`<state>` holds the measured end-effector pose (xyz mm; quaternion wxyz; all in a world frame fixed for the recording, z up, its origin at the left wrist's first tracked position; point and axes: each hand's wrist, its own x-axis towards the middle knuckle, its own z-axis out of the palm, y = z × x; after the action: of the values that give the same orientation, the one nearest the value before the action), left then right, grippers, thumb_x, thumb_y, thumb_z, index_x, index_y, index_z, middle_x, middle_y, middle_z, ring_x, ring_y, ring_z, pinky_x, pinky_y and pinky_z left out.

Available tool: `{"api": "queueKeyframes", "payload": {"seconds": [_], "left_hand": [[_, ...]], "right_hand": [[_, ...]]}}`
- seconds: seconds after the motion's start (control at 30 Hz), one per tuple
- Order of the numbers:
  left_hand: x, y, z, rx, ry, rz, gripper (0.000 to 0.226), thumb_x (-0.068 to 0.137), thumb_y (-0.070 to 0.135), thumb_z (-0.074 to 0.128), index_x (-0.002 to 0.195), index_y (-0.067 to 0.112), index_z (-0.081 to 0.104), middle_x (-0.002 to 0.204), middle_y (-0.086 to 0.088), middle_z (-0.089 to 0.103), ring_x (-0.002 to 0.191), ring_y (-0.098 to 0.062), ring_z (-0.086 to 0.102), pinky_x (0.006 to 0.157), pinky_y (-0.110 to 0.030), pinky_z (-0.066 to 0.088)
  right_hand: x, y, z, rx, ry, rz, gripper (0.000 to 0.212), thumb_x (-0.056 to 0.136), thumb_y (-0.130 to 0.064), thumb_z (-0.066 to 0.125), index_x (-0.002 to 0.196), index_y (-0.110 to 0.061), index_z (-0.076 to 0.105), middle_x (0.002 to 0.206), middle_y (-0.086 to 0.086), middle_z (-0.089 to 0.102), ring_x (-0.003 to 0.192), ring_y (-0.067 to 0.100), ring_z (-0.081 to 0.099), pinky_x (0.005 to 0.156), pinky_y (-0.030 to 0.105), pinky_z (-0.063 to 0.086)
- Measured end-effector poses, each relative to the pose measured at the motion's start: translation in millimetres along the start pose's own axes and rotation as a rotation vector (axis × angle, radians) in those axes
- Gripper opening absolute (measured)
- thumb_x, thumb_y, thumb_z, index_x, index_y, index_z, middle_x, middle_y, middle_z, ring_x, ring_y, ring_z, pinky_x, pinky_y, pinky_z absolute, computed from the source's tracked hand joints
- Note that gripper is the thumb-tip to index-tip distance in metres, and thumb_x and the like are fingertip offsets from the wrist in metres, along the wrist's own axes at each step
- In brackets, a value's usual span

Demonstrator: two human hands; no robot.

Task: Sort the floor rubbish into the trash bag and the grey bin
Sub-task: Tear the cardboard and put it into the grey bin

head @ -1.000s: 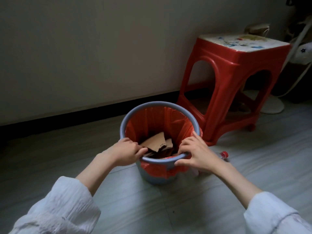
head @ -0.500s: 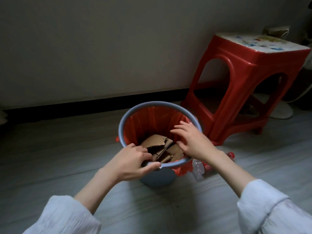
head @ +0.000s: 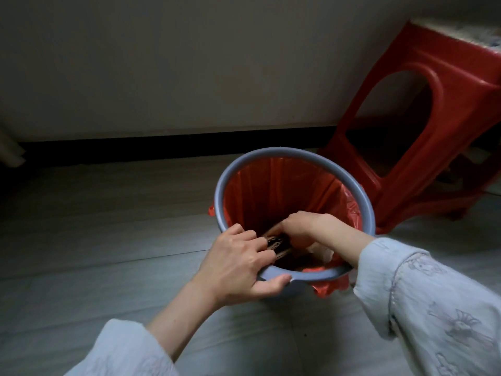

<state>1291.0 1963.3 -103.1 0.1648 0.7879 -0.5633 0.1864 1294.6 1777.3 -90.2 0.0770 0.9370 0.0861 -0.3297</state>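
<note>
Grey floor, lower centre: grey bin | rim gripped by left hand | right hand, now plunged inside, curled on cardboard | red trash bag being packed down.

From my remote seat I see a red plastic stool at the right, standing on the floor close to the wall, its top edge pale and patterned where it meets the frame's corner. An arched opening cuts through its near side. The floor is grey, plank-like, with faint seams running across. A plain light wall fills the upper half, and a black skirting strip runs along its foot. At the far left edge, something pale leans by the wall; I cannot tell what.
</note>
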Motion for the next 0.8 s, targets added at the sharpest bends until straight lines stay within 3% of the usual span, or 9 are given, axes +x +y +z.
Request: {"api": "queueKeyframes", "payload": {"seconds": [0.17, 0.27, 0.4, 0.47, 0.53, 0.67, 0.8], "left_hand": [[0.4, -0.2, 1.9, 0.022, -0.004, -0.011, 0.05, 0.082, 0.059, 0.041, 0.05, 0.021, 0.047, 0.05, 0.006, 0.043, 0.049, -0.013, 0.037, 0.055, -0.027, 0.026], [0.1, 0.1, 1.2, 0.036, -0.032, -0.012, 0.05, 0.082, 0.059, 0.04, 0.051, 0.021, 0.049, 0.051, 0.006, 0.044, 0.05, -0.014, 0.039, 0.054, -0.028, 0.03], [2.2, 1.4, -2.4, 0.056, -0.043, -0.023, 0.048, 0.082, 0.058, 0.04, 0.053, 0.022, 0.051, 0.052, 0.007, 0.047, 0.052, -0.013, 0.039, 0.054, -0.028, 0.032], [3.0, 2.0, -3.8, 0.058, -0.043, -0.032, 0.046, 0.081, 0.057, 0.041, 0.052, 0.022, 0.051, 0.052, 0.006, 0.046, 0.052, -0.013, 0.039, 0.054, -0.028, 0.033], [2.4, 3.9, -5.9, 0.059, -0.06, -0.043, 0.046, 0.081, 0.055, 0.04, 0.052, 0.022, 0.052, 0.051, 0.006, 0.046, 0.052, -0.014, 0.04, 0.055, -0.029, 0.033], [0.6, 5.4, -8.0, 0.079, -0.08, -0.051, 0.043, 0.083, 0.05, 0.039, 0.057, 0.02, 0.055, 0.054, 0.004, 0.049, 0.054, -0.016, 0.043, 0.06, -0.03, 0.027], [-6.3, 17.2, -12.0, 0.102, -0.02, -0.008, 0.033, 0.089, 0.035, 0.042, 0.071, 0.016, 0.063, 0.066, 0.0, 0.057, 0.062, -0.02, 0.054, 0.067, -0.032, 0.036]], "right_hand": [[-1.9, -3.2, -1.9, 0.079, -0.126, 0.055, 0.058, 0.091, -0.012, 0.039, 0.138, -0.047, 0.035, 0.134, 0.004, 0.054, 0.116, 0.025, 0.054, 0.093, 0.031, 0.043], [-9.8, -9.2, -2.5, 0.202, -0.205, 0.088, 0.061, 0.094, -0.009, 0.04, 0.145, -0.037, 0.024, 0.14, 0.007, 0.046, 0.12, 0.026, 0.051, 0.085, 0.028, 0.041], [-22.6, -11.3, -8.5, 0.298, -0.159, 0.099, 0.068, 0.092, -0.004, 0.041, 0.15, -0.025, 0.012, 0.156, 0.003, 0.015, 0.139, 0.026, 0.028, 0.107, 0.031, 0.029], [-26.7, -8.9, -11.7, 0.324, -0.072, 0.112, 0.071, 0.09, -0.004, 0.04, 0.149, -0.031, 0.013, 0.157, 0.0, 0.014, 0.141, 0.025, 0.024, 0.112, 0.033, 0.025], [-34.8, -8.3, -12.8, 0.361, 0.037, 0.135, 0.069, 0.087, -0.002, 0.039, 0.146, -0.033, 0.021, 0.154, 0.0, 0.026, 0.138, 0.025, 0.031, 0.111, 0.033, 0.029], [-70.5, -16.6, -7.9, 0.533, 0.399, 0.102, 0.055, 0.09, -0.001, 0.035, 0.14, -0.022, 0.04, 0.151, -0.001, 0.033, 0.14, 0.017, 0.028, 0.115, 0.03, 0.023], [-123.4, -30.2, 19.3, 0.707, 0.844, 0.057, 0.037, 0.089, -0.002, 0.044, 0.119, -0.013, 0.062, 0.126, 0.002, 0.061, 0.119, 0.013, 0.053, 0.103, 0.021, 0.036]]}}
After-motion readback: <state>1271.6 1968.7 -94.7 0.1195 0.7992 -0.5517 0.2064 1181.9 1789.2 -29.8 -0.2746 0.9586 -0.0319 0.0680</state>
